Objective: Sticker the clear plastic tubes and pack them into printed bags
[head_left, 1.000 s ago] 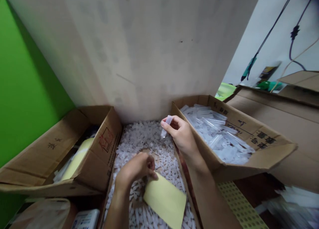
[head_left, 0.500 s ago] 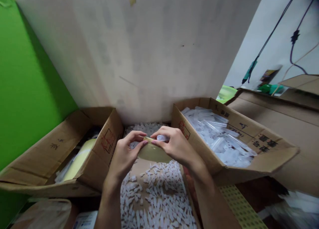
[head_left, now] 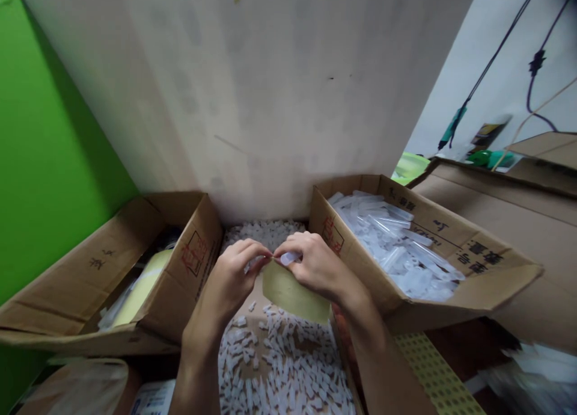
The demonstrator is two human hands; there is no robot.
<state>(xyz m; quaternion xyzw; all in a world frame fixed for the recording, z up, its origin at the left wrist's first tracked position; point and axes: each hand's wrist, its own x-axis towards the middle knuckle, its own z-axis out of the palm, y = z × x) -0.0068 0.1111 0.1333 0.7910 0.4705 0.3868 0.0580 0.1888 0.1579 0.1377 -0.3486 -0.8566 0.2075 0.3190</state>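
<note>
Yellow sheet (head_left: pixel 296 293) has swung rightward — right hand (head_left: pixel 318 264) grips a half-hidden tube (head_left: pixel 289 258), left hand (head_left: pixel 235 269) — grip unclear.

Room above white pieces (head_left: pixel 297 376), yellow sheet (head_left: pixel 295 295) partly overhanging, left carton (head_left: pixel 174 301), right carton (head_left: pixel 356 261) flanking, pale panel (head_left: pixel 279 102) blocking ahead, clearance unclear

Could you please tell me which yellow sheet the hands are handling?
The plain sheet hanging where the left hand and right hand meet; the dotted sheet lies apart at lower right, and another yellow piece sits inside the left box.
</note>
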